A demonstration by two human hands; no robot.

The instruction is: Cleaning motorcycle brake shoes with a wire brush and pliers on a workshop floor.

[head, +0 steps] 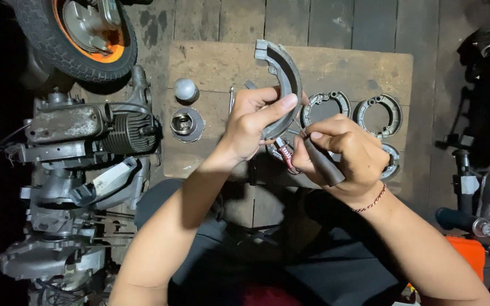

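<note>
Your left hand (pixel 250 122) grips a curved grey metal brake shoe (pixel 282 79), its arc rising upward. Just right, your right hand (pixel 341 153) clasps a dark cylindrical handle (pixel 321 164).

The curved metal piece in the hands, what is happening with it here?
A person seated on a wooden floor holds a curved grey brake shoe up in the left hand. The right hand grips a dark tool handle just beside it. More brake shoe pairs lie on a wooden board behind, near a piston. An engine and a wheel sit to the person's left.
</note>
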